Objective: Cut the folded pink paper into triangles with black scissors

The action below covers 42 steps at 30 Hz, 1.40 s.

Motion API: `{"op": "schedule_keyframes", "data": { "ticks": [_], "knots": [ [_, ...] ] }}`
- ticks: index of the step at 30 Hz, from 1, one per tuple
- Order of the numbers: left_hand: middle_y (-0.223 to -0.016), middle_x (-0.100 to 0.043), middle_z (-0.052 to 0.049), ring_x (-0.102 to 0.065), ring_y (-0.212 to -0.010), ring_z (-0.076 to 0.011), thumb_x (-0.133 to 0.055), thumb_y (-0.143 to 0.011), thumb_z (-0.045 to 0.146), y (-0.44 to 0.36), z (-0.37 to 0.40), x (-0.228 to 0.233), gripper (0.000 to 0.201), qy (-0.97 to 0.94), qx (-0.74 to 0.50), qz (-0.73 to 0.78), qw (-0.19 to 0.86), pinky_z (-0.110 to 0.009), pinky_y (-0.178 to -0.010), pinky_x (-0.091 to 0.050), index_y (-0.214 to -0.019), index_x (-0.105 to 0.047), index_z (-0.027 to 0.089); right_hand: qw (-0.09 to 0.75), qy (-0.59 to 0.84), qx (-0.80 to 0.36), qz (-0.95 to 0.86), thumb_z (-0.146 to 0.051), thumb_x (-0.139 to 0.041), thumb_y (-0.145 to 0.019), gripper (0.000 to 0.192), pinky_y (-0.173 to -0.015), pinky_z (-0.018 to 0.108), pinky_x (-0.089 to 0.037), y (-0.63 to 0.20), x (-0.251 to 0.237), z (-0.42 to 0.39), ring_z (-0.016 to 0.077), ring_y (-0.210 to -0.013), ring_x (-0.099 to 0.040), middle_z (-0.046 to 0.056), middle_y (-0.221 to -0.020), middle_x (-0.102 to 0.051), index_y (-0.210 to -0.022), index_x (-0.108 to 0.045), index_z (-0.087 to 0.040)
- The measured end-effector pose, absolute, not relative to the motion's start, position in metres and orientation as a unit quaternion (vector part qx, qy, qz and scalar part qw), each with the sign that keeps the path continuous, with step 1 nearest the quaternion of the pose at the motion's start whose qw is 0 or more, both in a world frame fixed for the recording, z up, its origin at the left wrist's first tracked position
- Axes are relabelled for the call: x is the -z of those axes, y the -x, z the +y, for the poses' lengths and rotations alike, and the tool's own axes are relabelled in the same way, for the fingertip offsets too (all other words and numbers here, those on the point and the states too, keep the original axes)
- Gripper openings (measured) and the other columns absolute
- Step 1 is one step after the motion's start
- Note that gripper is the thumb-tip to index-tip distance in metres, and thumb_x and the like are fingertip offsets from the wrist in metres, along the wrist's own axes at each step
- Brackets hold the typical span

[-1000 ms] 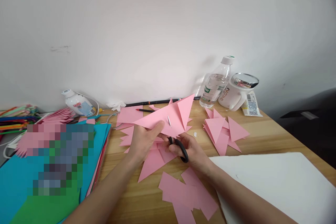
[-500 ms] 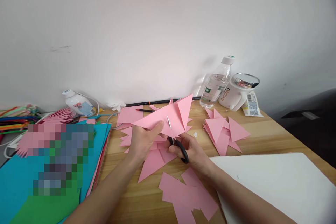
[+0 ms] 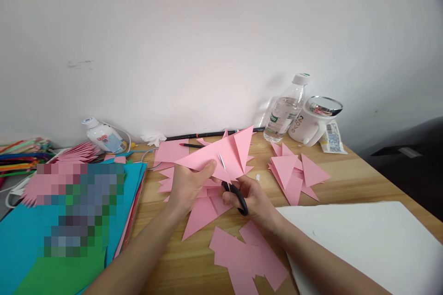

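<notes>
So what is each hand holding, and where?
Left hand pinches the folded pink paper at its lower edge; right hand holds black-handled scissors by the handle loops.

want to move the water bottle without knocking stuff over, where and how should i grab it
Probably best to grip the water bottle around its clear body, just above the green label. It leans back toward the wall and the white mug crowds its right side, so come in from the front left, where the wooden table is bare. The white cap is too narrow for a steady hold.
</notes>
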<state>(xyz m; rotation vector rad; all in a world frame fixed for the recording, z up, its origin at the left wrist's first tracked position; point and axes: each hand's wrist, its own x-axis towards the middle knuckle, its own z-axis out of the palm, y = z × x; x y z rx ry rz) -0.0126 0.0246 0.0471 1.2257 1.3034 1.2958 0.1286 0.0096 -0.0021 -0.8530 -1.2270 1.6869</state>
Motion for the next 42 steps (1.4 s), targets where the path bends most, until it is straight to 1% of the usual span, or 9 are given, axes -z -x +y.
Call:
{"op": "schedule_keyframes", "data": {
  "ticks": [3,8,15,20,24,28,34,37,42],
  "knots": [
    [-0.052,-0.061,0.001,-0.058,-0.051,-0.0148,-0.059,-0.068,0.022,0.0124,0.0239,-0.0488,0.008,-0.498,-0.52,0.526,0.453,-0.026,-0.053,-0.048,-0.067,-0.06,0.014,0.43,0.342,-0.673,-0.495,-0.034,-0.07,-0.066,0.028,-0.049,0.021,-0.031,-0.1285,0.0027,0.0093,0.0087,-0.054,-0.038,-0.004,-0.059,-0.044,-0.075,-0.05,-0.017],
    [-0.049,-0.06,0.002,-0.058,-0.049,-0.015,-0.059,-0.068,0.022,0.0122,0.024,-0.0493,0.008,-0.501,-0.523,0.52,0.452,-0.026,-0.053,-0.049,-0.067,-0.061,0.014,0.425,0.339,-0.669,-0.507,-0.036,-0.07,-0.066,0.031,-0.049,0.022,-0.032,-0.1293,0.0048,0.0096,0.0095,-0.054,-0.039,-0.003,-0.061,-0.045,-0.082,-0.052,-0.017],
    [-0.056,-0.063,0.0,-0.059,-0.051,-0.0147,-0.06,-0.066,0.019,0.0118,0.0243,-0.0513,0.006,-0.487,-0.517,0.53,0.463,-0.025,-0.054,-0.049,-0.069,-0.061,0.015,0.435,0.316,-0.675,-0.505,-0.03,-0.069,-0.067,0.027,-0.047,0.02,-0.029,-0.1291,0.0076,0.0098,0.0078,-0.053,-0.035,-0.004,-0.06,-0.041,-0.084,-0.054,-0.016],
    [-0.052,-0.062,-0.001,-0.059,-0.052,-0.0153,-0.06,-0.065,0.019,0.0115,0.0239,-0.0528,0.006,-0.485,-0.506,0.548,0.456,-0.025,-0.053,-0.049,-0.065,-0.06,0.013,0.43,0.323,-0.68,-0.498,-0.031,-0.067,-0.069,0.028,-0.048,0.02,-0.03,-0.129,0.003,0.0089,0.0075,-0.052,-0.035,-0.005,-0.059,-0.04,-0.087,-0.054,-0.015],
    [-0.054,-0.063,0.0,-0.06,-0.052,-0.0157,-0.06,-0.065,0.02,0.0125,0.0245,-0.0516,0.007,-0.487,-0.51,0.535,0.466,-0.026,-0.055,-0.049,-0.067,-0.061,0.014,0.43,0.325,-0.681,-0.497,-0.032,-0.07,-0.066,0.034,-0.047,0.02,-0.031,-0.1289,0.0032,0.0089,0.0077,-0.051,-0.035,-0.005,-0.059,-0.041,-0.09,-0.054,-0.015],
    [-0.06,-0.064,0.001,-0.059,-0.051,-0.0145,-0.061,-0.064,0.021,0.0129,0.0251,-0.052,0.009,-0.484,-0.518,0.529,0.467,-0.026,-0.052,-0.049,-0.07,-0.061,0.014,0.431,0.327,-0.675,-0.502,-0.032,-0.067,-0.068,0.03,-0.047,0.02,-0.031,-0.1292,0.0065,0.009,0.0076,-0.05,-0.035,-0.005,-0.058,-0.041,-0.09,-0.055,-0.015],
    [-0.061,-0.064,0.0,-0.059,-0.051,-0.0142,-0.061,-0.065,0.021,0.0117,0.0247,-0.0545,0.008,-0.484,-0.517,0.535,0.461,-0.025,-0.052,-0.049,-0.068,-0.06,0.014,0.426,0.335,-0.674,-0.502,-0.032,-0.07,-0.065,0.034,-0.047,0.021,-0.031,-0.1288,0.0075,0.0096,0.0083,-0.051,-0.037,-0.005,-0.059,-0.043,-0.091,-0.055,-0.016],
    [-0.061,-0.064,0.001,-0.059,-0.049,-0.0132,-0.062,-0.065,0.021,0.0117,0.0245,-0.0549,0.008,-0.487,-0.517,0.535,0.457,-0.024,-0.051,-0.049,-0.069,-0.061,0.014,0.429,0.332,-0.676,-0.5,-0.033,-0.068,-0.068,0.031,-0.047,0.021,-0.031,-0.1285,0.0077,0.0101,0.0079,-0.05,-0.037,-0.005,-0.059,-0.043,-0.091,-0.054,-0.017],
    [-0.059,-0.063,0.001,-0.059,-0.051,-0.014,-0.06,-0.066,0.02,0.0122,0.0244,-0.0553,0.006,-0.487,-0.512,0.527,0.473,-0.025,-0.052,-0.049,-0.068,-0.06,0.014,0.432,0.334,-0.669,-0.504,-0.032,-0.066,-0.07,0.026,-0.046,0.02,-0.031,-0.1291,0.0112,0.0103,0.0076,-0.049,-0.04,-0.005,-0.059,-0.044,-0.087,-0.054,-0.016]
  ]
}}
